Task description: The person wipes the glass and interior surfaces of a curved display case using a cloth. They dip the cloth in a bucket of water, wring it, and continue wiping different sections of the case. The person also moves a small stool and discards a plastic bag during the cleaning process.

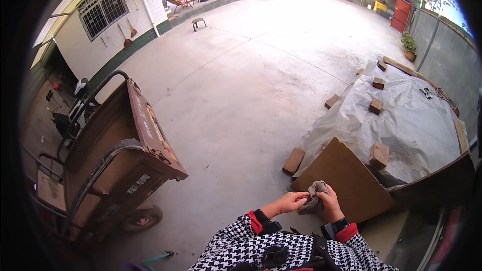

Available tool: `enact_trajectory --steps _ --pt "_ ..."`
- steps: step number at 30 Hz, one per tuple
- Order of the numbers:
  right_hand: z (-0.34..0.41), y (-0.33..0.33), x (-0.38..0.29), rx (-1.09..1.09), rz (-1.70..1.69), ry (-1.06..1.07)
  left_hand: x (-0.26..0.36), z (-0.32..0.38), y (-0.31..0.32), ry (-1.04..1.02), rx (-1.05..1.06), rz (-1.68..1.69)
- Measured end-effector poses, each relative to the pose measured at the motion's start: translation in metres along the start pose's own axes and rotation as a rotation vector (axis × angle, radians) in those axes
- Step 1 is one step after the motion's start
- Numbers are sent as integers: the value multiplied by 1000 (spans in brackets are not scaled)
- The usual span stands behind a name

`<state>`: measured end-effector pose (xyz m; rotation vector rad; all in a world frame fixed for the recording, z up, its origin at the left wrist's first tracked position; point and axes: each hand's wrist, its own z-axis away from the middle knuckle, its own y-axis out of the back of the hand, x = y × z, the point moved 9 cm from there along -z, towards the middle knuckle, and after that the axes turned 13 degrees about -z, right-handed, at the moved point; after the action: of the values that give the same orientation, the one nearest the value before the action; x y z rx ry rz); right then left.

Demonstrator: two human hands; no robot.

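Observation:
A crumpled grey cloth [313, 200] is bunched between my two hands, in front of my body. My left hand [289, 202] pinches its left side with the fingertips. On the other side, my right hand [330, 204] grips the cloth with the thumb across it. Parts of the cloth are hidden behind the fingers. Just beyond my hands leans a brown board [340, 180], at the near edge of a heap under a plastic sheet [410, 124]. Both wrists wear dark bands, below red cuffs.
Several bricks [379, 155] weigh down the sheet, and another brick [293, 161] lies on the concrete floor [226, 120]. A brown cargo tricycle [124, 165] stands at left. Farther off are a small stool [198, 23], a wooden lounge chair [180, 3] and a red gate [401, 14].

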<state>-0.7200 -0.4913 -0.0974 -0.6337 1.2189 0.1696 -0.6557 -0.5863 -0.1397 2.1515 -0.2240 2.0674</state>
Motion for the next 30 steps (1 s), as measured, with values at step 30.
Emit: enact_trajectory --steps 30 --pt "-613 -361 60 -501 -217 -442 -89 55 619 516 1050 139"
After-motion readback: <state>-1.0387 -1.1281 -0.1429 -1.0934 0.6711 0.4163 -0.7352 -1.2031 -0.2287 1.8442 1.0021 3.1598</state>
